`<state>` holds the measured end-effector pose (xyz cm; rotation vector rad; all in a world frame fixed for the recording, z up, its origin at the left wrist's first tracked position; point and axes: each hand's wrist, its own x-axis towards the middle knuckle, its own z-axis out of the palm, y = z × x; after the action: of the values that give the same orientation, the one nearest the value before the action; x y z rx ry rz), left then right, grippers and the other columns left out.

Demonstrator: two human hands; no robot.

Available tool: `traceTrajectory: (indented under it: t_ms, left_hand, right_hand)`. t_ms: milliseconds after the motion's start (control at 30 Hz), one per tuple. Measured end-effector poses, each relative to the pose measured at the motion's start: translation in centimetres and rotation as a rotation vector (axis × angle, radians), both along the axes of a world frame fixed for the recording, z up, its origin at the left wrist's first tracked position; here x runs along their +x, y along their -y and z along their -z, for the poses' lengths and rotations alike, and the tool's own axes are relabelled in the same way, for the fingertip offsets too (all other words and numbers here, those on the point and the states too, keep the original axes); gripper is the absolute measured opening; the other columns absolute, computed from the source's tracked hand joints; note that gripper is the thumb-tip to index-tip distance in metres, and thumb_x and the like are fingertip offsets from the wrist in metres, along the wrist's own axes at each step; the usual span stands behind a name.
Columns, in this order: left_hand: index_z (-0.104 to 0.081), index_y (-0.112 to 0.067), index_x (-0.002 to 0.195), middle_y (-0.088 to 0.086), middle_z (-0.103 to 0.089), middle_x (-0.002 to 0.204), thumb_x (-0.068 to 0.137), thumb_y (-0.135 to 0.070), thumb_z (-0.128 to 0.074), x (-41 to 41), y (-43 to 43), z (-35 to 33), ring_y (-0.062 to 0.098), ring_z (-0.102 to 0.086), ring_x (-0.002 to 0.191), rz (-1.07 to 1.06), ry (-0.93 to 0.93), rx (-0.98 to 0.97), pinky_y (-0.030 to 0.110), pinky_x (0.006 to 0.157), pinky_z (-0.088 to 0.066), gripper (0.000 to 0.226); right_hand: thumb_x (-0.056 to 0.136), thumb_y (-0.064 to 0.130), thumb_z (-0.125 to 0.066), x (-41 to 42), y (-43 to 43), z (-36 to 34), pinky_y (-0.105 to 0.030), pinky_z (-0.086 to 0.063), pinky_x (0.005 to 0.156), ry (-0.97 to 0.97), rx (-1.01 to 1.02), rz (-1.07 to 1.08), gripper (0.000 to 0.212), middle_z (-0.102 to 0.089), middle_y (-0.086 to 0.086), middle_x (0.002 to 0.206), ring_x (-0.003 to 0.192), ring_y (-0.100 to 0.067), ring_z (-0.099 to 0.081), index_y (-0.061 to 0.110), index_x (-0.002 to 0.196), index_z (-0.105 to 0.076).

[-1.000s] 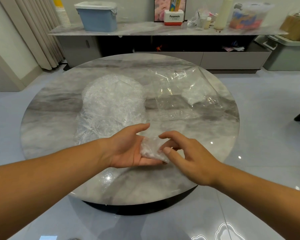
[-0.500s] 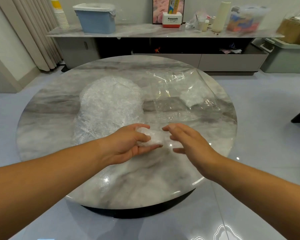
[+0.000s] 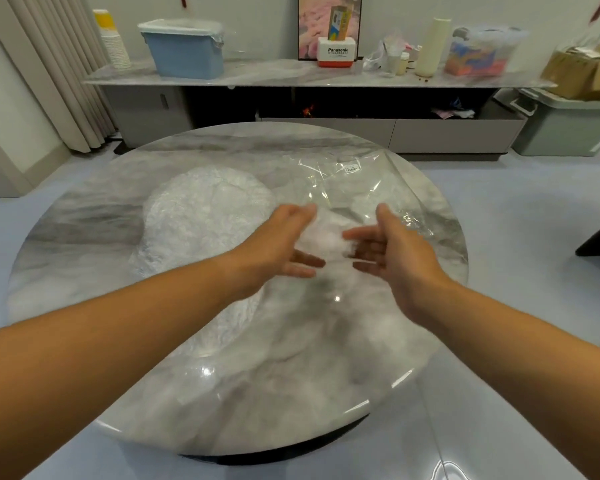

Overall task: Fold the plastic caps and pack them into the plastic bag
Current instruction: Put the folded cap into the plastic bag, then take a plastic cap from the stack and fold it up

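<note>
**Two open hands flank one folded cap**

Head view: both arms reach out over the round marble bench [image 3: 291, 393]. The left hand [image 3: 281, 251] and the right hand [image 3: 399, 254] face each other, palms turned inward, with a small gap between them. The fingers [image 3: 305, 263] of the left hand are stretched out and slightly apart, not curled. The right hand's fingers [image 3: 361, 233] are also straight and spread. Between the two sets of fingers is a small white bundle, the folded cap [image 3: 326, 233]. Motion blur hides whether any fingertip actually touches it.

Just beyond the fingers, and reaching to the right of the right hand, the clear plastic bag [image 3: 368, 188] lies flat and crinkled on the bench. A small white label [image 3: 352, 168] shows near its far edge. Something pale shows through the film past the right fingers, too blurred to name.

To the left of the left fingers, and running back under the left forearm, sits the loose pile of caps [image 3: 205, 216], a wide mound of translucent white plastic.

Far beyond the fingers, a low sideboard [image 3: 291, 76] along the wall carries a blue bin [image 3: 187, 53].
</note>
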<state>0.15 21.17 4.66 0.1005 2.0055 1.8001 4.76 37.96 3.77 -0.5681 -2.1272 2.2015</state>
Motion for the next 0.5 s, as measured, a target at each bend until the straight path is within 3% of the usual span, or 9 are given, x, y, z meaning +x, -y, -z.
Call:
traceTrajectory:
  t_ms: [100,167,200,300,367,500]
  left_hand:
    - [-0.056,-0.014,0.121,0.005,-0.063,0.114,0.107,-0.049,-0.031,-3.4,-1.1,0.1,0.025,-0.066,0.102,0.015,-0.282,-0.289,0.041,0.096,-0.053,0.045]
    - [-0.059,-0.010,0.101,0.005,-0.056,0.106,0.107,-0.036,-0.031,-4.9,-1.9,0.6,0.020,-0.053,0.097,0.138,-0.480,-0.500,0.028,0.082,-0.043,0.038]
    - [-0.059,-0.007,0.096,0.006,-0.053,0.111,0.107,-0.030,-0.032,-5.7,-2.4,1.0,0.018,-0.048,0.102,0.203,-0.539,-0.588,0.028,0.081,-0.036,0.037]
    - [-0.071,-0.010,0.106,0.004,-0.034,0.156,0.105,-0.030,-0.035,-7.3,-3.6,2.4,0.017,-0.024,0.145,0.387,-0.599,-0.777,0.032,0.109,-0.027,0.041]
    - [-0.071,-0.017,0.113,-0.001,-0.018,0.166,0.104,-0.034,-0.035,-7.9,-4.1,3.2,0.014,-0.008,0.153,0.481,-0.611,-0.839,0.037,0.122,-0.018,0.041]
    - [-0.073,-0.022,0.111,0.001,-0.011,0.169,0.101,-0.040,-0.034,-7.6,-4.9,4.9,0.015,-0.001,0.155,0.572,-0.679,-0.936,0.043,0.125,-0.010,0.044]
  right_hand:
    - [0.104,0.058,-0.034,-2.9,-2.6,-0.6,-0.040,-0.057,0.090,-0.023,-0.056,0.125,0.065,-0.069,-0.008,0.101,0.094,-0.026,-0.073,0.010,0.089,-0.074]
    - [0.103,0.061,-0.032,-4.4,-4.1,-0.1,-0.041,-0.056,0.094,-0.030,-0.028,0.161,0.066,-0.068,-0.005,0.105,0.098,-0.026,-0.074,0.011,0.092,-0.074]
    - [0.103,0.061,-0.031,-5.1,-4.7,0.3,-0.041,-0.054,0.097,-0.033,0.011,0.167,0.066,-0.069,-0.004,0.104,0.100,-0.026,-0.073,0.013,0.092,-0.074]
    - [0.104,0.059,-0.028,-6.3,-5.8,1.8,-0.044,-0.049,0.103,-0.020,0.156,0.144,0.064,-0.071,-0.001,0.102,0.102,-0.022,-0.070,0.015,0.096,-0.074]
    - [0.105,0.059,-0.026,-6.7,-6.4,2.7,-0.045,-0.047,0.104,-0.005,0.225,0.100,0.063,-0.072,-0.002,0.104,0.100,-0.020,-0.068,0.016,0.099,-0.073]
    - [0.104,0.058,-0.027,-6.8,-7.5,4.5,-0.040,-0.047,0.093,0.006,0.250,0.064,0.065,-0.073,-0.004,0.103,0.093,-0.018,-0.068,0.014,0.097,-0.074]
